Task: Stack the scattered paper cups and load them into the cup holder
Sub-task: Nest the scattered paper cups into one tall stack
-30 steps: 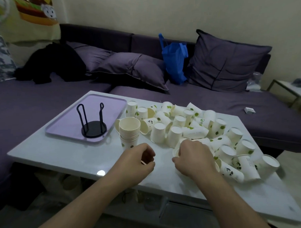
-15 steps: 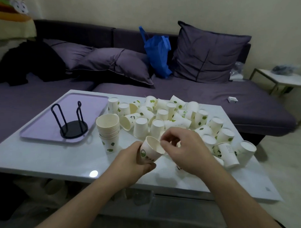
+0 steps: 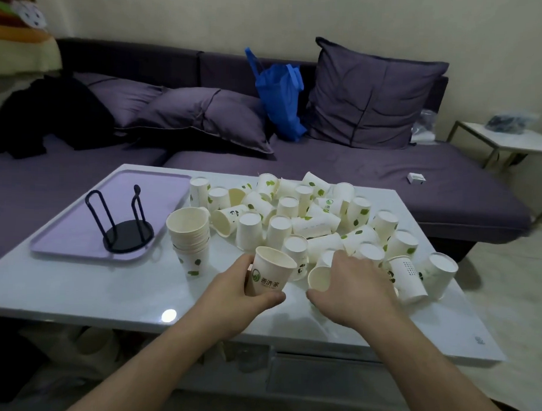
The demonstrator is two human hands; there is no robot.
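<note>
My left hand (image 3: 236,293) holds a white paper cup (image 3: 270,273) with a green logo, upright, mouth up, above the table's front. My right hand (image 3: 353,288) rests over a cup lying on its side (image 3: 319,277), fingers curled around it, mouth facing left. Several white paper cups (image 3: 309,219) with green leaf prints lie scattered, many upside down, across the table's middle and right. A stack of nested cups (image 3: 190,239) stands upright left of my hands. The black wire cup holder (image 3: 124,228) stands empty on the lilac tray (image 3: 63,228).
The white glossy table (image 3: 76,287) has its front edge close to me. Behind it runs a purple sofa (image 3: 357,168) with cushions and a blue bag (image 3: 279,95). A small white side table (image 3: 508,140) stands at the far right.
My left hand now holds the logo cup alone and upright. My right hand let go of it and moved right and down onto a cup lying on its side.
</note>
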